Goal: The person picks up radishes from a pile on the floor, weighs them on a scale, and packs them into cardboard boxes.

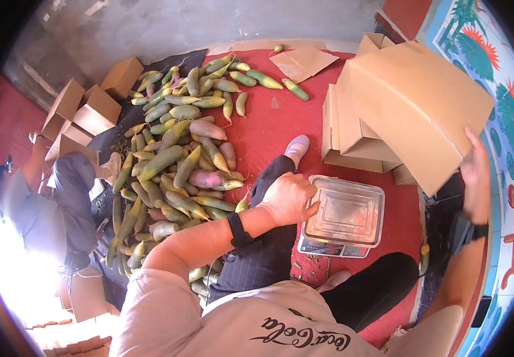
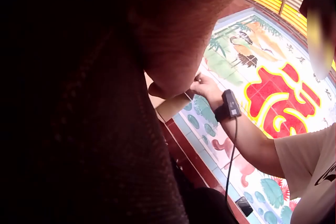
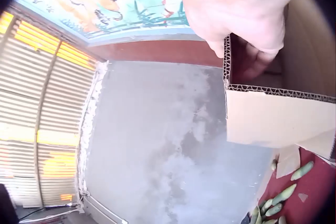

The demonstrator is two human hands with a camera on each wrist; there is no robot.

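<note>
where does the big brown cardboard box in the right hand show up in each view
Head: big brown cardboard box, upper right, gripped by the right hand.
Left wrist: small part near centre, below that hand.
Right wrist: right side, fingers over its edge.
Shared landmark: colourful painted tile wall.

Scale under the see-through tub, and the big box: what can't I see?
- Numbers on the scale: too small, head view.
- Top of the scale: hidden by the tub, head view.
- Deep inside the big box: the right hand and shadow hide much, right wrist view.

Matt brown cardboard box [image 1: 420, 101], glossy clear plastic container [image 1: 345, 211]
</note>
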